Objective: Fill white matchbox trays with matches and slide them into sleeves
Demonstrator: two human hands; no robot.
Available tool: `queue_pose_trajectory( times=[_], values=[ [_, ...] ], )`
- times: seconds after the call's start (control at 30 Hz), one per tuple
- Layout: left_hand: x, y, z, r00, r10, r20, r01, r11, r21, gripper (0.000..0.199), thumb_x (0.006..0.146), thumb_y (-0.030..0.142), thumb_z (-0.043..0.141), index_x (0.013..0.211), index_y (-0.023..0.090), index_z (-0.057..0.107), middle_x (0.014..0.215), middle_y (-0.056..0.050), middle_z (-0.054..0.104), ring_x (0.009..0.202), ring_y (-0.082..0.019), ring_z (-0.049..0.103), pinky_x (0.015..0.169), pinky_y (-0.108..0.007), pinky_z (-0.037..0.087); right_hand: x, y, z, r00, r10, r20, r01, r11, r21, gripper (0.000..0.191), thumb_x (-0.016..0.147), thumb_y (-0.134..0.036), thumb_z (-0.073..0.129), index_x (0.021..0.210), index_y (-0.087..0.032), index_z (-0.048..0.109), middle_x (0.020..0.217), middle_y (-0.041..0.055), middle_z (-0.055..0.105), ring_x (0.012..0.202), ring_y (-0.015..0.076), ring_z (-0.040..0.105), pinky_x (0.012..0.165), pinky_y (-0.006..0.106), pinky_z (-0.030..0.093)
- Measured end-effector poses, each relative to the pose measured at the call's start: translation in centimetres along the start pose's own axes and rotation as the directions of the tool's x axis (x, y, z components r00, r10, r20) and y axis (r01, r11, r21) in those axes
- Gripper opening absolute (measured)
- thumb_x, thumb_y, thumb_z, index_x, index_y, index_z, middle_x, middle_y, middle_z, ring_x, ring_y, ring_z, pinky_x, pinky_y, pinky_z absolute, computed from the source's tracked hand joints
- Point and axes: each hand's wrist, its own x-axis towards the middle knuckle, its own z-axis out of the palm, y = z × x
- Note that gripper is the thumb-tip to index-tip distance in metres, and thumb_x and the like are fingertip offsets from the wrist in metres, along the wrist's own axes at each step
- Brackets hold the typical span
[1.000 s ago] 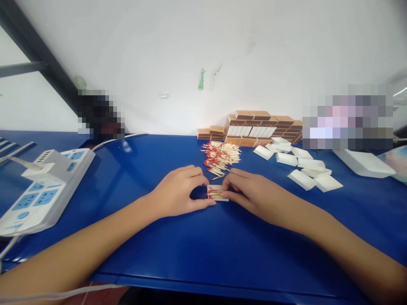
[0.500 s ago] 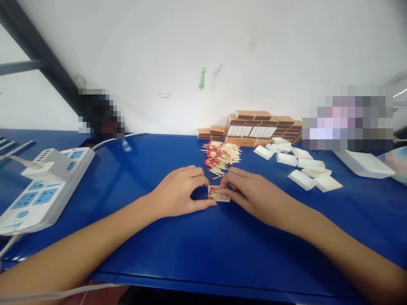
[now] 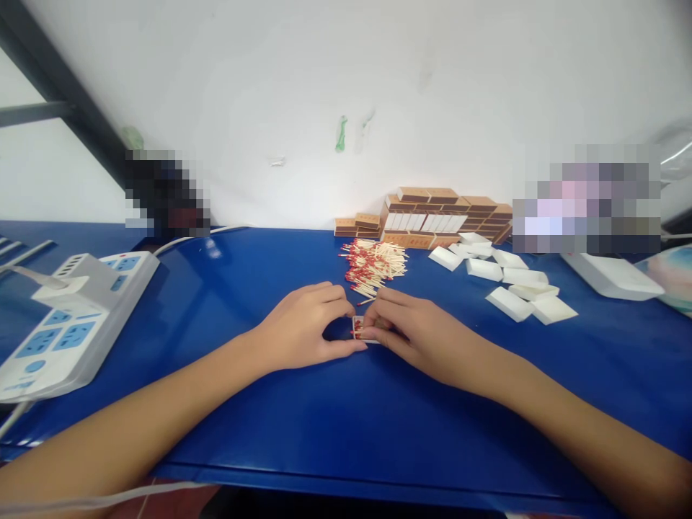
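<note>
Head view: on the surface [image 3: 324, 425], the tray [image 3: 354, 326], seemingly long left-to-right, is gripped near its left end by the left hand [image 3: 305, 324] and overlapped by the right hand [image 3: 414, 328], whose grip cannot be told.

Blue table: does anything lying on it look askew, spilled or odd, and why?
The loose matches lie in a jumbled heap, and the small white trays to their right are strewn at mixed angles. Both look untidy beside the neatly stacked matchboxes behind them. No damage is clear.
</note>
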Motion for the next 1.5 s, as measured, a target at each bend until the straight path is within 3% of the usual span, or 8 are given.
queue_pose_trajectory(
  times=[0.17,0.53,0.83,0.97,1.07,1.17,1.3,1.5],
  values=[
    [0.0,-0.1,0.1,1.0,0.005,-0.003,-0.005,1.0,0.003,0.035,0.093,0.051,0.07,0.098,0.016,0.07,0.095,-0.004,0.067,0.088,-0.019,0.062,0.079,-0.033,0.049,-0.1,0.1,-0.3,0.999,0.044,-0.017,-0.044,0.999,-0.025,0.013,0.104,-0.028,0.055,0.095,-0.02,0.062,0.098,0.0056,0.064,0.082,0.0173,0.063,0.071,0.03,0.048],
    [0.0,0.0,0.0,1.0,0.009,-0.003,-0.009,1.0,0.0,0.035,0.093,0.051,0.071,0.098,0.016,0.071,0.095,-0.004,0.067,0.088,-0.019,0.062,0.079,-0.032,0.049,0.0,0.3,0.0,0.999,0.004,-0.035,-0.005,0.999,-0.035,0.016,0.104,-0.029,0.056,0.093,-0.019,0.063,0.096,0.0052,0.062,0.079,0.0167,0.061,0.069,0.03,0.047],
    [0.0,0.2,-0.1,1.0,0.019,0.011,-0.019,1.0,0.004,0.036,0.093,0.051,0.07,0.098,0.016,0.071,0.094,-0.005,0.067,0.087,-0.02,0.061,0.078,-0.033,0.049,0.1,0.4,-0.2,0.999,0.009,0.048,-0.01,1.0,0.016,0.017,0.106,-0.026,0.052,0.093,-0.02,0.063,0.102,0.0052,0.061,0.082,0.0163,0.061,0.073,0.031,0.047],
    [0.0,0.1,0.0,1.0,0.016,-0.001,-0.016,1.0,0.015,0.037,0.092,0.053,0.071,0.098,0.016,0.071,0.094,-0.005,0.067,0.087,-0.02,0.062,0.078,-0.032,0.048,-0.2,0.1,-1.3,0.999,0.035,-0.038,-0.037,0.998,-0.043,0.013,0.105,-0.027,0.052,0.099,-0.021,0.062,0.098,0.0043,0.061,0.079,0.0158,0.059,0.068,0.028,0.044],
    [0.0,0.1,0.0,1.0,0.014,-0.005,-0.014,1.0,0.015,0.037,0.092,0.053,0.071,0.1,0.016,0.071,0.095,-0.005,0.067,0.087,-0.02,0.063,0.08,-0.033,0.049,-0.4,0.1,-1.6,0.999,0.035,-0.007,-0.036,0.997,-0.07,0.015,0.104,-0.029,0.054,0.096,-0.021,0.063,0.097,0.0039,0.061,0.074,0.0145,0.058,0.064,0.027,0.042],
    [0.0,0.1,-0.1,1.0,0.015,-0.002,-0.015,1.0,0.014,0.037,0.092,0.052,0.072,0.099,0.016,0.071,0.095,-0.005,0.068,0.088,-0.02,0.063,0.08,-0.033,0.049,-0.3,0.7,-1.4,1.0,0.016,-0.005,-0.016,0.996,-0.086,0.016,0.104,-0.027,0.053,0.093,-0.021,0.063,0.095,0.0038,0.062,0.073,0.0143,0.058,0.064,0.027,0.041],
    [0.0,0.1,-0.1,1.0,0.023,-0.007,-0.023,1.0,0.006,0.036,0.092,0.051,0.072,0.1,0.016,0.072,0.096,-0.005,0.068,0.089,-0.019,0.063,0.08,-0.032,0.049,0.2,2.3,-1.2,0.989,0.0,-0.15,-0.02,0.991,-0.133,0.011,0.103,-0.027,0.056,0.106,-0.022,0.065,0.091,0.0037,0.062,0.077,0.0172,0.058,0.066,0.028,0.041],
    [0.0,0.0,0.0,1.0,0.022,-0.015,-0.022,1.0,0.011,0.037,0.092,0.052,0.071,0.101,0.016,0.072,0.097,-0.005,0.068,0.09,-0.02,0.063,0.081,-0.033,0.05,1.3,3.7,0.2,0.984,0.069,-0.164,-0.095,0.983,-0.16,0.02,0.099,-0.031,0.062,0.116,-0.021,0.065,0.089,0.0039,0.064,0.077,0.0187,0.059,0.066,0.029,0.041]
  ],
)
